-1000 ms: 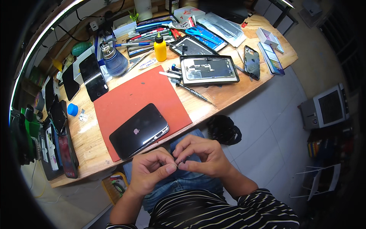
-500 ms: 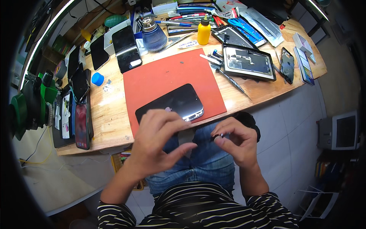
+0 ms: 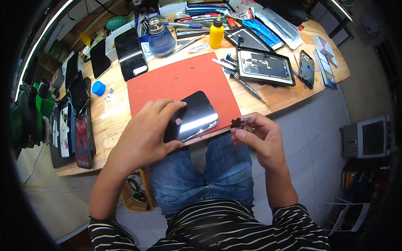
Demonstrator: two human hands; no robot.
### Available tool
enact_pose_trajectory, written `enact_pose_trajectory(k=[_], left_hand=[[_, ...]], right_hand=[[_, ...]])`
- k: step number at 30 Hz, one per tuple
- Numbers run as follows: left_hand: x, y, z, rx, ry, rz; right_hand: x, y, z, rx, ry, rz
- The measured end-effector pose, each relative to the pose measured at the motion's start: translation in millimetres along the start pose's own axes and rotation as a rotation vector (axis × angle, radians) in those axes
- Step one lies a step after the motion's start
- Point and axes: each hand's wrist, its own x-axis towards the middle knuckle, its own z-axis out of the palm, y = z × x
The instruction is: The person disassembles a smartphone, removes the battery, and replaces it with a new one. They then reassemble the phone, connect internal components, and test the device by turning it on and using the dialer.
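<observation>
Left hand (image 3: 144, 129) down onto the black phone (image 3: 199, 108) since the earlier frame, where it hung over my lap with thumb and fingers apart; right hand (image 3: 264, 142) raised from lap to bench edge. Phone lies face up on the near part of the orange mat (image 3: 167, 79). Left fingers at its far edge, thumb at its near one: a spanning hold, pressure I cannot tell. Right thumb and fingers pinch a small dark part (image 3: 236, 123), just off the mat's near right corner. Risks, as I judge them: part is tiny and held by little, so a slack pinch could lose it to lap or floor; too hard a squeeze might crease it. Phone's near side shows a pale, uneven seam; thumb pressure there could shift whatever sits loose. A tug toward me could carry the phone past the mat's near edge. Crumbs (image 3: 191, 67) on the mat's far half might stick under things. Beyond: screwdriver (image 3: 249, 88) right of the mat, yellow bottle (image 3: 216, 35) behind it, blue cap (image 3: 98, 88) left.
</observation>
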Motion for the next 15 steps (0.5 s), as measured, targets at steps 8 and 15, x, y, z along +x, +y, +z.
enact_pose_trajectory(k=[8,15], left_hand=[[2.8,4.1,-2.9,0.005,-0.029,-0.003],[11.2,-6.4,-23.0,-0.263,-0.15,-0.11]], right_hand=[[7.5,-3.8,-0.2,-0.05,-0.006,0.023],[11.0,-10.1,-5.3,-0.049,-0.025,0.022]])
